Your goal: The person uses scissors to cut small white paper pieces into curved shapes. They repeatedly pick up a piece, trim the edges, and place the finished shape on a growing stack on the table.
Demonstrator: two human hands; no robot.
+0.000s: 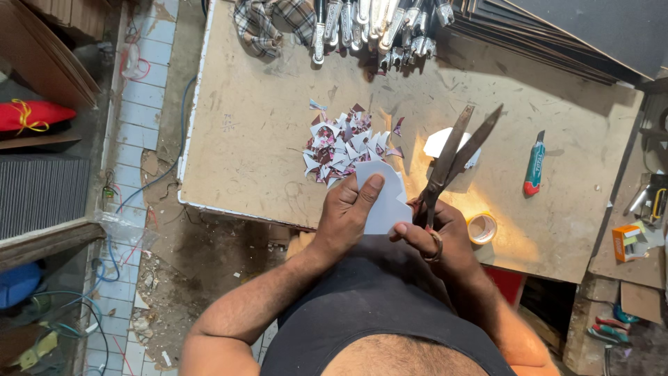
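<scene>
Two hands work over the bench's (236, 139) near edge: my left hand (346, 212) grips a white card (387, 202), while my right hand (438, 237) clenches the handles of large scissors (452, 157), blades parted. Paper scraps (341, 143) lie heaped mid-bench, with a utility knife (534, 167) toward the right edge and a tape roll (481, 228) at the near edge.

Worn brown worktable (257, 139) filling centre and upper right of frame, surface scuffed and stained. Pale blue tiled floor (142, 104) down the left, dirty, strewn with cables (104, 278) and debris. Stacked dark boards (557, 42) at upper right. Wooden shelf (42, 237) at left edge. Warm light patch on table, lower right.
</scene>
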